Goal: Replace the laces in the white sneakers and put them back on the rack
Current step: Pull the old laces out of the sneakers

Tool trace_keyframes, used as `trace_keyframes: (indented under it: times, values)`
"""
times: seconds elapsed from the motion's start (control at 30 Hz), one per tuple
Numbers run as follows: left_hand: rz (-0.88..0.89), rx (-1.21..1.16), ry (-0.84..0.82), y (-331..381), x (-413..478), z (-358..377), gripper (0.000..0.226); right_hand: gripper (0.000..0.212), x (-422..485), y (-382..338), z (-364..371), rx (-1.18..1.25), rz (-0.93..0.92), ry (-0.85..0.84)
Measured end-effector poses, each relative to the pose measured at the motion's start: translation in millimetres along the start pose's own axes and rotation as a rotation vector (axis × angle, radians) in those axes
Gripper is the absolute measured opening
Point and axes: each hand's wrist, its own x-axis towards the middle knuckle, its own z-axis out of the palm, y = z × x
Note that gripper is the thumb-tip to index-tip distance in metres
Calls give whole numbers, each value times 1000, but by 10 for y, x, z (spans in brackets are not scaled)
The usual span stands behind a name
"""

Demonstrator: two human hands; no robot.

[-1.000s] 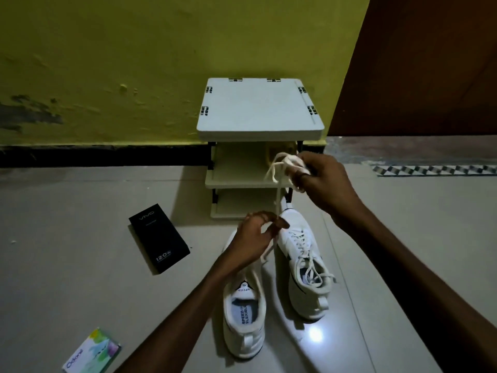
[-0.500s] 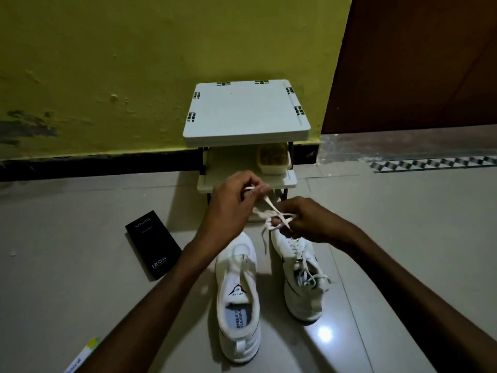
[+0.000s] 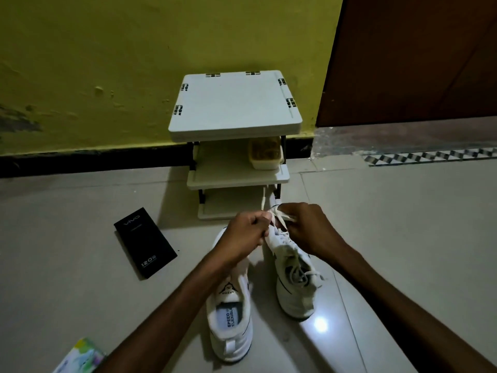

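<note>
- Both white sneakers stand on the floor (image 3: 403, 238) just in front of the rack (image 3: 234, 109), toes toward the wall edge. Neither is on a shelf, so the putting-back step is not yet done.
- The left hand (image 3: 246, 234) and right hand (image 3: 309, 230) meet over the toe end of the right-side sneaker (image 3: 294, 278). The fingers of both are curled and pinch a pale lace (image 3: 279, 215), whose loose end sticks up toward the rack's lowest shelf.
- That sneaker shows lacing across its upper eyelets near the collar. The part under the hands is hidden, so I cannot tell whether this lace is being threaded in or drawn out.
- The left-side sneaker (image 3: 231, 321) shows a bare tongue and no lace I can make out, so it probably needs a whole lace.
- My judgement is that the job is in its early-to-middle stretch: one shoe is in hand, the other is waiting, and both have to be shelved afterwards.
- The middle shelf holds a small container (image 3: 266, 157) at its right end. A black box (image 3: 145, 243) lies on the floor to the left, and a coloured packet (image 3: 80, 356) sits at the near left edge.
</note>
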Motion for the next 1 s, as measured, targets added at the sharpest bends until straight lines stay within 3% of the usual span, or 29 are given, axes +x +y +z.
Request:
trace_keyframes:
  times: [0.13,0.23,0.33,0.43,0.5,0.67,0.73,0.87,1.0]
  values:
    - [3,178,-18,28,77,-15,30,17,-36,35,-30,23,0,-250]
    - [16,256,-61,22,128,44,29,13,-105,170,-94,275,94,-395]
    - [40,308,-148,65,221,132,28,14,-183,273,-183,478,152,-259]
    - [42,325,-300,125,328,238,30,13,-225,430,-249,494,217,-51]
    - [49,358,-375,158,396,315,31,10,-249,530,-295,467,251,-24]
    - [248,580,-252,162,584,476,15,18,-357,738,-461,275,315,-78]
    - [243,418,-212,148,652,548,9,19,-422,877,-550,274,342,-137]
    - [110,-173,-160,186,712,850,16,15,-554,1157,-715,382,370,-153]
    - [-72,-374,-127,184,695,1391,20,12,-672,1400,-706,483,435,-22]
